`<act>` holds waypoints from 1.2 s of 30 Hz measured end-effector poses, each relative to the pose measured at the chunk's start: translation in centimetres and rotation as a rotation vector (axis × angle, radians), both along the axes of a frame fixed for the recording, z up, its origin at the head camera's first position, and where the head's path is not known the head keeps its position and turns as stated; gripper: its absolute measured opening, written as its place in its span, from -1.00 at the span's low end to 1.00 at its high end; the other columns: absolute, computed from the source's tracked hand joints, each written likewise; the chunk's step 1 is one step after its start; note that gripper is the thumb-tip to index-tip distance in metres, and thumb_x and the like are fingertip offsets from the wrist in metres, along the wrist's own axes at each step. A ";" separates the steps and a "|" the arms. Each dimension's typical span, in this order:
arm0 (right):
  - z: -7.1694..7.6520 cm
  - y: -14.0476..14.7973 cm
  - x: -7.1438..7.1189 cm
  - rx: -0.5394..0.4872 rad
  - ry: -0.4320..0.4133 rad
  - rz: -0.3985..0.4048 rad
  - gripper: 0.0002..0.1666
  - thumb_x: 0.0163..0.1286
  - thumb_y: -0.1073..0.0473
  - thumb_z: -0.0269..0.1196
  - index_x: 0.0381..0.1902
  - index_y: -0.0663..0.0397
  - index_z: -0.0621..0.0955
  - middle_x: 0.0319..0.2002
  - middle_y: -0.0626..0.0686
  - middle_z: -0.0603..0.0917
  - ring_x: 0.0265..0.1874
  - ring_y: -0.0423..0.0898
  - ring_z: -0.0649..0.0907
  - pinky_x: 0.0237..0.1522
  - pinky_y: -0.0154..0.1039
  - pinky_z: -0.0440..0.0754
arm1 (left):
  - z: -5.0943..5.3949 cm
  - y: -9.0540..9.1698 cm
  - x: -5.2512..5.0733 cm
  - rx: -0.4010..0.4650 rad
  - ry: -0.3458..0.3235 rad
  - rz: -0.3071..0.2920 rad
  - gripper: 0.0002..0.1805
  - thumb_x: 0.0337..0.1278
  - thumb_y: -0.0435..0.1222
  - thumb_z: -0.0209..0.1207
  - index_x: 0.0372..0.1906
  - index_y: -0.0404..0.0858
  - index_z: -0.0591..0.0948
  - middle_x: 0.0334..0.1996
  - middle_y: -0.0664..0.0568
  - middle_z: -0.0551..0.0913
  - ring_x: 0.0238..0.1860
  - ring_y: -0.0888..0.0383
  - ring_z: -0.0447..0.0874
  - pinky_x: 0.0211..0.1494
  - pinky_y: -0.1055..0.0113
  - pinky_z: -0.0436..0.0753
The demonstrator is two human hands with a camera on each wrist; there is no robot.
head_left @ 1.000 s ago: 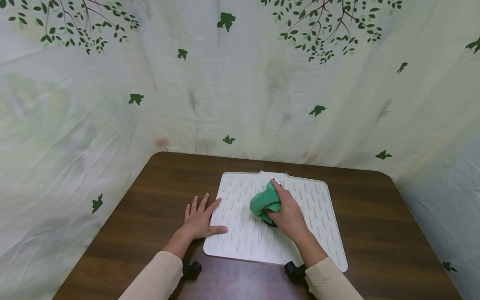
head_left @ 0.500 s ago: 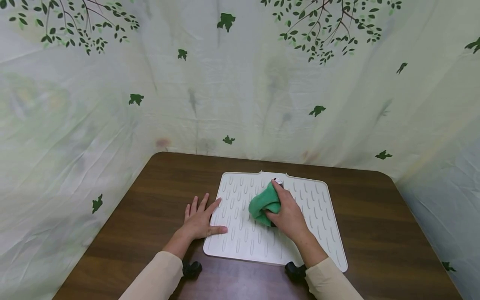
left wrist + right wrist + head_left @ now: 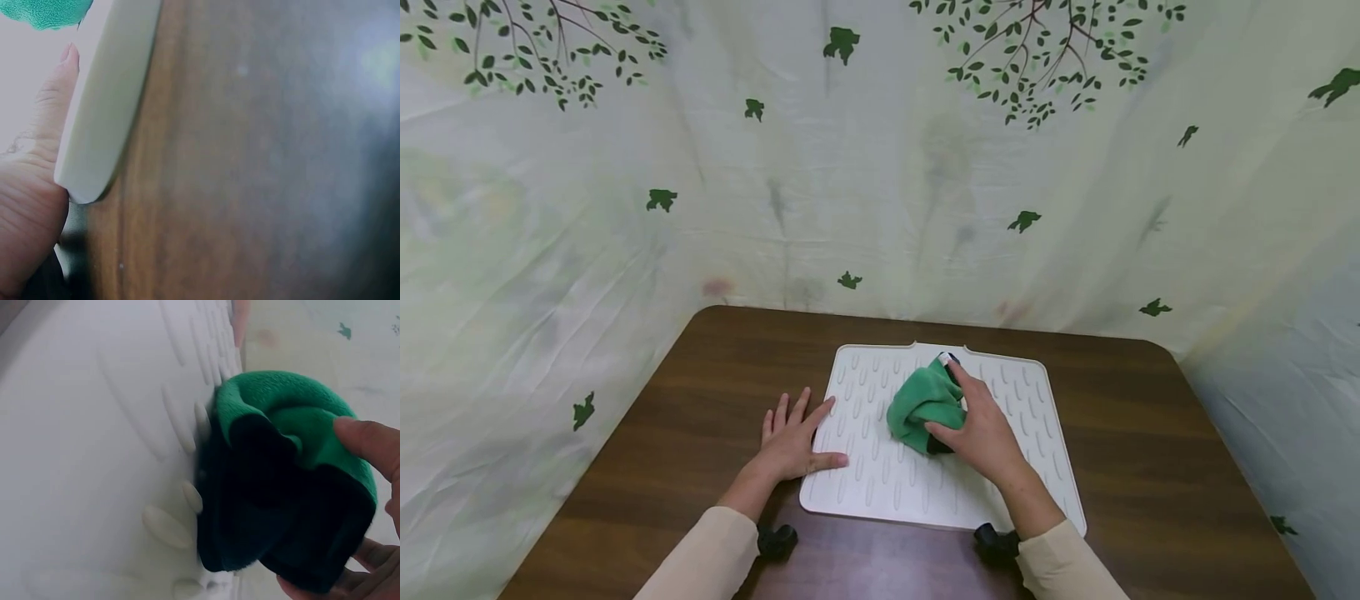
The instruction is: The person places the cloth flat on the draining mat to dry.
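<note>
The tabletop (image 3: 1150, 450) carries a mat (image 3: 887, 479), which may slide if left hand (image 3: 790, 448), fingers apart, slackens; right hand (image 3: 987, 433) pinches cloth (image 3: 919, 404).

Left hand (image 3: 28, 194): thumb on white mat (image 3: 112, 100), near edge. Green cloth (image 3: 47, 11) in top-left corner. Wood tabletop (image 3: 250, 175) fills the right.

head: soft, even light | left wrist: tabletop (image 3: 219, 162) blurred, upper-right glare

A curtain (image 3: 880, 183) (leaf-printed) hangs behind the table (image 3: 1150, 450).
</note>
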State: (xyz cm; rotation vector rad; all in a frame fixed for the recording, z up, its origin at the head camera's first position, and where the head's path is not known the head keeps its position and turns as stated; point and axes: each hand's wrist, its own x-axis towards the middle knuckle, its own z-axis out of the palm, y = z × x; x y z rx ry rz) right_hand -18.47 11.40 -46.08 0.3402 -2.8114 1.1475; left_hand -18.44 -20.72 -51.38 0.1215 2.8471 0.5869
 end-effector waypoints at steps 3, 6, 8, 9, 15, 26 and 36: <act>0.1 0.6 0.1 -0.020 0.003 -0.002 0.23 0.12 -0.05 0.58 0.63 -0.26 0.15 0.44 0.16 0.42 0.39 0.17 0.49 0.26 0.21 0.56 | 0.0 0.0 0.1 0.004 0.008 -0.004 0.26 -0.19 0.47 0.33 0.65 0.14 0.09 0.68 -0.21 -0.20 0.63 -0.39 -0.44 0.56 -0.40 -0.31; 0.2 1.2 0.2 -0.032 0.004 -0.007 0.22 0.12 -0.06 0.59 0.62 -0.25 0.17 0.42 0.16 0.43 0.34 0.18 0.54 0.20 0.20 0.60 | 0.1 0.0 0.1 0.006 0.010 -0.008 0.25 -0.18 0.46 0.34 0.65 0.14 0.10 0.68 -0.22 -0.19 0.63 -0.40 -0.43 0.55 -0.40 -0.30; 0.3 1.5 0.3 -0.045 -0.010 -0.014 0.20 0.14 -0.06 0.57 0.62 -0.26 0.16 0.44 0.14 0.41 0.34 0.19 0.55 0.19 0.19 0.62 | 0.1 0.0 0.1 0.007 0.009 -0.008 0.25 -0.18 0.46 0.34 0.64 0.14 0.10 0.68 -0.22 -0.20 0.63 -0.40 -0.43 0.56 -0.40 -0.30; 0.4 1.7 0.4 -0.049 -0.012 -0.017 0.19 0.16 -0.07 0.56 0.62 -0.26 0.16 0.45 0.14 0.41 0.33 0.19 0.56 0.18 0.18 0.64 | 0.2 0.0 0.1 0.010 0.007 -0.007 0.25 -0.17 0.45 0.34 0.64 0.13 0.10 0.68 -0.22 -0.19 0.63 -0.41 -0.44 0.56 -0.40 -0.31; 0.2 2.8 0.5 -0.053 -0.044 -0.069 -0.04 0.38 -0.10 0.39 0.60 -0.18 0.21 0.40 0.19 0.47 0.17 0.17 0.68 0.01 0.07 0.74 | 0.0 0.0 0.0 0.025 0.010 -0.004 0.25 -0.19 0.46 0.34 0.64 0.14 0.11 0.68 -0.21 -0.20 0.63 -0.41 -0.45 0.56 -0.40 -0.33; -1.3 3.7 0.2 0.063 -0.121 -0.147 -0.34 0.50 -0.11 0.24 0.44 0.03 0.44 -0.08 0.14 0.79 -0.14 0.04 0.77 -0.21 -0.08 0.71 | -0.3 -0.1 0.5 0.030 0.064 -0.003 0.21 -0.14 0.42 0.36 0.63 0.06 0.18 0.66 -0.26 -0.11 0.62 -0.43 -0.36 0.55 -0.42 -0.27; -1.8 4.1 0.2 0.054 -0.138 -0.138 -0.41 0.58 -0.09 0.14 0.43 0.02 0.45 -0.02 0.19 0.78 -0.05 0.09 0.75 -0.14 -0.01 0.72 | 1.8 2.0 1.6 0.041 0.065 0.050 0.04 -0.04 0.21 0.46 0.54 -0.10 0.36 0.62 -0.31 0.01 0.59 -0.50 -0.20 0.55 -0.44 -0.10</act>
